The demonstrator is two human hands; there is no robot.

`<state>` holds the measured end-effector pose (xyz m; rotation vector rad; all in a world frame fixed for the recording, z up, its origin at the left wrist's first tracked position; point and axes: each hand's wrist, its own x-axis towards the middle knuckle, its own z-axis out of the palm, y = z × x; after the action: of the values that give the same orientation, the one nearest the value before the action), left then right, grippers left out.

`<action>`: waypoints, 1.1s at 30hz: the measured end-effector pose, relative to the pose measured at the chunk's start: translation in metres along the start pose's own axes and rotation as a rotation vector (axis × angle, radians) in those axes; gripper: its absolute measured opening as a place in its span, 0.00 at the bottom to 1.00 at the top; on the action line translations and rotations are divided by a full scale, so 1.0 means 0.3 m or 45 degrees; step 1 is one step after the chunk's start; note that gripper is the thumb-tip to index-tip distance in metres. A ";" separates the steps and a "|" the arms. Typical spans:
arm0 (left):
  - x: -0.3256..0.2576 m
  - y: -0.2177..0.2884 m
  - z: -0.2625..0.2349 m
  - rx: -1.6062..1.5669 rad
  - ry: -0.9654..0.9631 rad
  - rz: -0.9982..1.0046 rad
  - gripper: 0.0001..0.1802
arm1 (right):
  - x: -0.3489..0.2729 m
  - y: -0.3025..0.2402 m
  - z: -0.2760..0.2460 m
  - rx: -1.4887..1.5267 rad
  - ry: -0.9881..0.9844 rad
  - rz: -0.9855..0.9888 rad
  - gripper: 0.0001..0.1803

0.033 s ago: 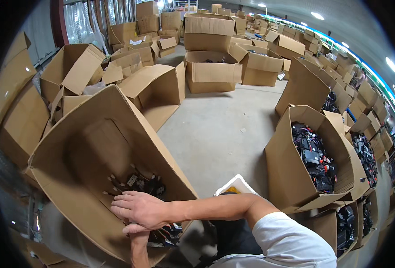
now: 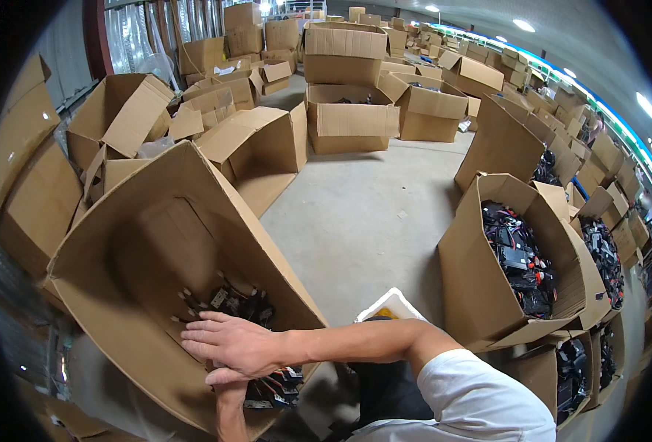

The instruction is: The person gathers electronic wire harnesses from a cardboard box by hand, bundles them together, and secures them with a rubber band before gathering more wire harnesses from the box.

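Note:
My right hand (image 2: pixel 234 342) lies across my left, palm down, its fingers stretched out flat toward the left. Under it, my left hand (image 2: pixel 226 376) shows only a small part near the wrist; its fingers are hidden, so what they touch cannot be made out. Both are over a large, tilted cardboard box (image 2: pixel 149 243) with its mouth toward me. Inside, dark electronic parts with wire leads (image 2: pixel 241 303) lie beyond my right hand. More black parts with coloured wires (image 2: pixel 278 387) sit just below my right wrist.
To the right stands a deep cardboard box (image 2: pixel 466 272) heaped with black devices and cables (image 2: pixel 517 258). A white-rimmed container (image 2: pixel 392 298) is close to my right arm. An empty box (image 2: pixel 263 155) lies beyond the tilted one; two boxes (image 2: pixel 351 129) stand across the concrete floor (image 2: pixel 355 221).
My right hand has shifted very slightly to the left. Everything else looks the same.

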<state>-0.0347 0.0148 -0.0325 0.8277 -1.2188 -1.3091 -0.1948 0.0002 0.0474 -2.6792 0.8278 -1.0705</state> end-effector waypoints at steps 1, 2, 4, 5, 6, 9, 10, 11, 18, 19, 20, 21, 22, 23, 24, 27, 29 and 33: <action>0.012 0.010 0.004 -0.026 0.001 0.005 0.38 | -0.003 0.018 -0.003 -0.002 0.003 -0.001 0.43; 0.009 0.020 0.001 -0.049 0.013 0.005 0.38 | -0.001 0.027 -0.026 0.046 0.186 0.057 0.42; 0.026 0.032 -0.026 -0.209 0.224 -0.153 0.38 | 0.009 0.025 -0.051 0.245 0.428 0.330 0.39; 0.055 0.059 -0.019 -0.163 0.249 -0.119 0.36 | 0.005 0.037 -0.052 0.358 0.468 0.458 0.37; 0.067 0.067 -0.019 -0.213 0.256 -0.093 0.35 | -0.027 0.064 0.007 0.501 0.294 0.562 0.39; 0.063 0.091 -0.001 -0.245 0.273 -0.021 0.33 | -0.049 0.018 0.092 1.018 -0.129 0.556 0.42; 0.050 0.101 0.008 -0.192 0.257 -0.042 0.32 | -0.046 0.007 0.087 1.058 -0.129 0.625 0.41; 0.045 0.096 0.000 -0.194 0.262 -0.046 0.32 | -0.042 -0.004 0.083 1.098 -0.128 0.695 0.41; 0.002 0.022 -0.052 0.371 0.081 0.158 0.30 | 0.006 -0.019 0.041 1.329 -0.084 0.517 0.36; -0.002 0.034 -0.053 0.371 0.083 0.156 0.30 | 0.010 -0.022 0.021 1.331 -0.085 0.518 0.36; -0.006 0.047 -0.054 0.221 0.067 0.077 0.30 | 0.015 -0.032 -0.002 1.350 -0.057 0.426 0.35; -0.009 0.052 -0.055 0.070 0.051 -0.003 0.30 | 0.017 -0.040 -0.012 1.368 -0.029 0.334 0.34; -0.005 0.042 -0.061 0.181 0.054 0.042 0.30 | 0.031 -0.042 -0.005 1.387 -0.006 0.352 0.33; -0.006 0.035 -0.069 0.182 0.053 0.041 0.30 | 0.031 -0.042 0.006 1.388 -0.004 0.353 0.33; -0.009 0.027 -0.078 0.405 0.017 0.131 0.31 | 0.021 -0.040 0.022 1.325 0.009 0.454 0.34; -0.020 0.015 -0.101 0.700 -0.029 0.321 0.25 | 0.001 -0.028 0.079 1.200 0.100 0.500 0.32; -0.046 0.083 -0.093 0.801 -0.060 0.275 0.24 | 0.012 -0.054 0.069 1.132 0.107 0.464 0.31; -0.050 0.052 -0.103 0.805 -0.078 0.424 0.24 | 0.025 -0.063 0.072 1.154 0.434 0.300 0.27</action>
<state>0.0011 0.0260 -0.0272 0.9700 -1.7719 -0.6801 -0.1675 0.0104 0.0419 -1.6426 0.4933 -1.4126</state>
